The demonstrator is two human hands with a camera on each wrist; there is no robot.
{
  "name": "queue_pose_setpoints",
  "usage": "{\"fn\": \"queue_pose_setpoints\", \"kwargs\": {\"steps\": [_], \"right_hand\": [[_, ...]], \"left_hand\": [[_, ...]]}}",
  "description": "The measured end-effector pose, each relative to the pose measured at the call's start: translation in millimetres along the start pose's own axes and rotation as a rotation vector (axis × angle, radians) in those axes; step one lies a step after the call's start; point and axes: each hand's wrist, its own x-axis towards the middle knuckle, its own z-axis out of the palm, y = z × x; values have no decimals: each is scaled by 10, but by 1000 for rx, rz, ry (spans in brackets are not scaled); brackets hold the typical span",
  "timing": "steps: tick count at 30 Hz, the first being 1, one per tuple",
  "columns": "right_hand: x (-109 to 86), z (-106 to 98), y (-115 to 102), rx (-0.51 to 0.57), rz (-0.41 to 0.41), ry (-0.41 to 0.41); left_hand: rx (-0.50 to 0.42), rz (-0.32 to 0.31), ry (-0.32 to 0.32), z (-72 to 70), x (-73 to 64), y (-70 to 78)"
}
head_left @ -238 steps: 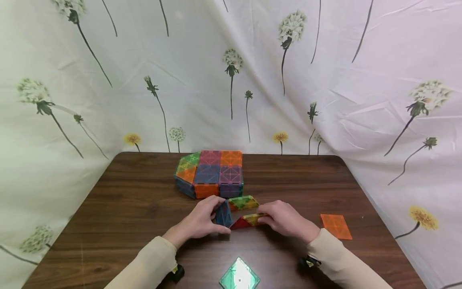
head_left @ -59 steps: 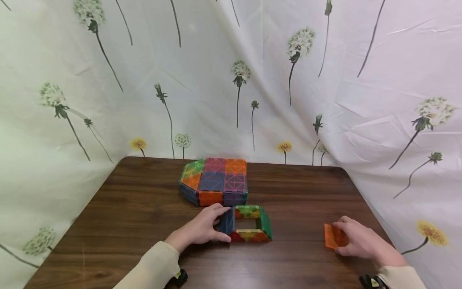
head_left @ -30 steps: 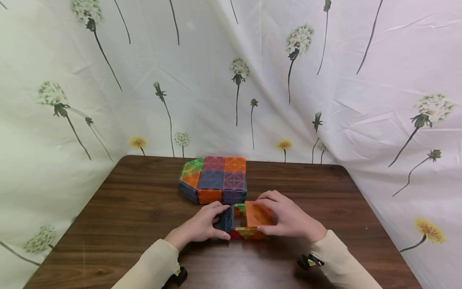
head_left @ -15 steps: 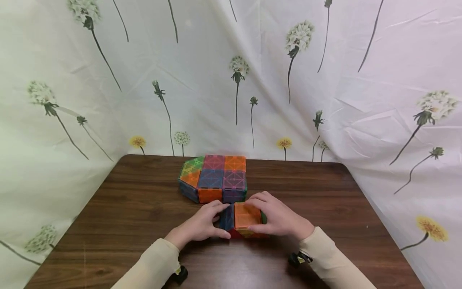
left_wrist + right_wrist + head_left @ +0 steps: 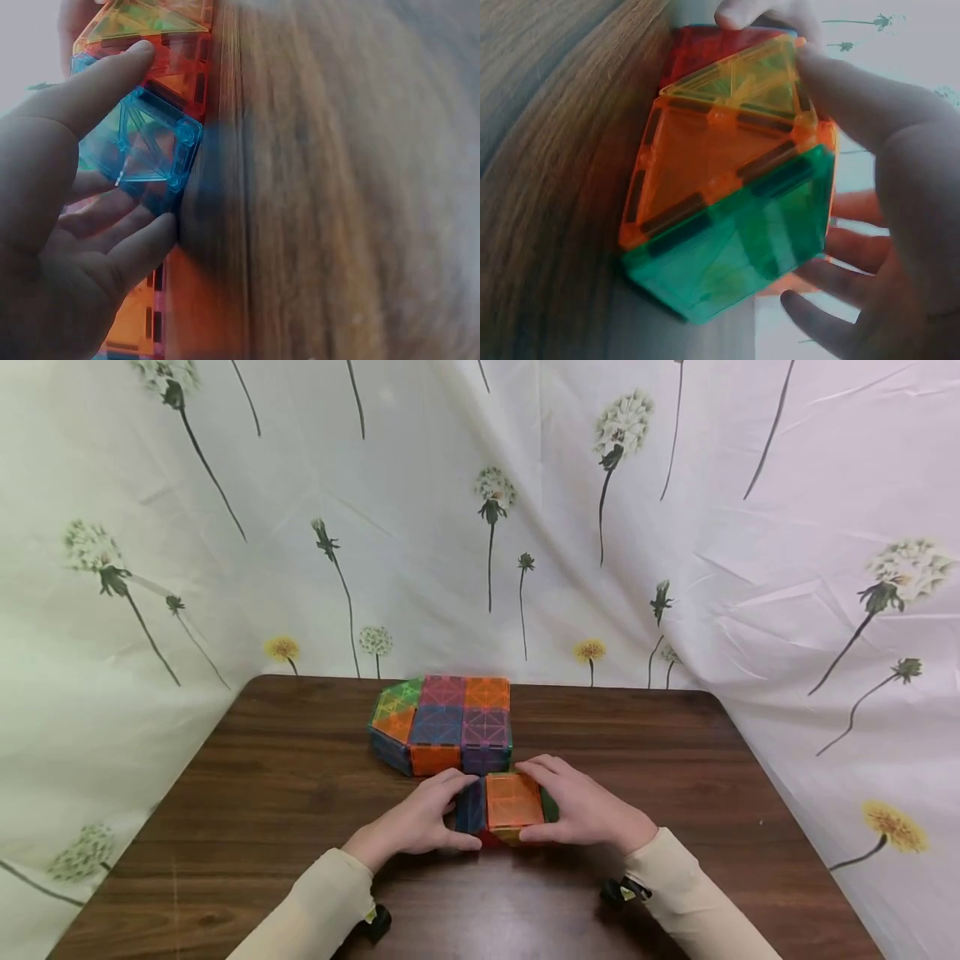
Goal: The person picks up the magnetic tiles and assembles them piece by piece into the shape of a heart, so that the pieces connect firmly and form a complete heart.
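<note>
A small box of see-through magnetic tiles stands on the wooden table, an orange square tile (image 5: pixel 515 800) lying flat on top. My left hand (image 5: pixel 416 814) grips its left end, around the sloping blue tile (image 5: pixel 471 806); the left wrist view shows the thumb (image 5: pixel 139 56) near the red and yellow wall. My right hand (image 5: pixel 583 803) holds the other end, thumb on the near top edge and fingers on the far side. In the right wrist view a green square tile (image 5: pixel 727 247) slopes across that end, beside orange, yellow and red triangles (image 5: pixel 705 56).
Right behind the small box stands a larger block of magnetic tiles (image 5: pixel 438 722), flat-topped with a slanted left side. A white cloth with printed dandelions (image 5: pixel 420 527) hangs around the back and sides of the table (image 5: pixel 262 793).
The right hand picked up the orange square tile from the right of the table, brought it over the box's opening and laid it flat on top. The left hand stays at the blue end.
</note>
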Motion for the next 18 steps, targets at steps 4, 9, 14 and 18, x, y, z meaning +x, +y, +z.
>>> {"fn": "queue_pose_setpoints", "kwargs": {"steps": [4, 9, 14, 18], "right_hand": [[-39, 20, 75, 33, 55, -30], [-73, 25, 121, 66, 53, -27], [-90, 32, 153, 79, 57, -31], [-134, 24, 178, 66, 91, -46]], "left_hand": [[39, 16, 34, 26, 19, 27], [31, 32, 66, 49, 45, 55], [24, 26, 69, 50, 53, 73], [22, 5, 71, 52, 50, 84]]}}
